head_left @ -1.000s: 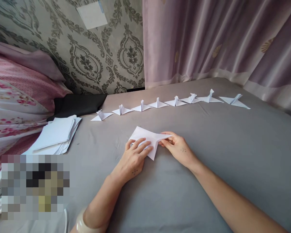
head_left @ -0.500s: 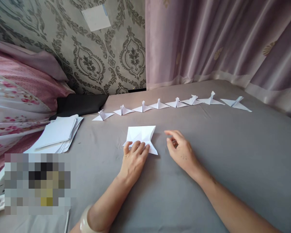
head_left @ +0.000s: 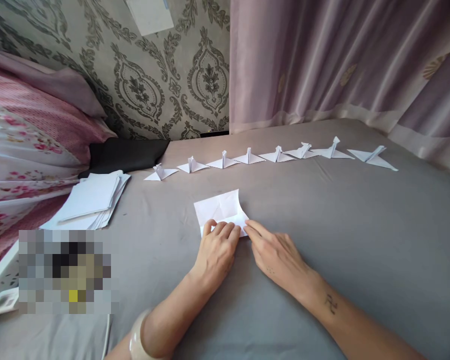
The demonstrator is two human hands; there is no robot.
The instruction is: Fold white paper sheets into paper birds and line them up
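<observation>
A white partly folded sheet of paper (head_left: 220,210) lies on the grey bedsheet (head_left: 360,240) in front of me. My left hand (head_left: 217,250) lies flat with its fingertips pressing the sheet's near edge. My right hand (head_left: 277,255) is beside it, its fingertips touching the sheet's near right corner. Neither hand lifts the paper. A pale bangle (head_left: 137,340) is on my left wrist.
A row of several folded white paper figures (head_left: 247,159) runs across the bed behind the sheet. A stack of white paper (head_left: 92,200) lies at the left, by a black cloth (head_left: 127,155) and floral pink bedding (head_left: 26,145). Pink curtains (head_left: 341,65) hang behind.
The paper has been turned and flattened from a winged shape to a squarer one. My right hand let go, lifted away, then came back down to the near right corner.
</observation>
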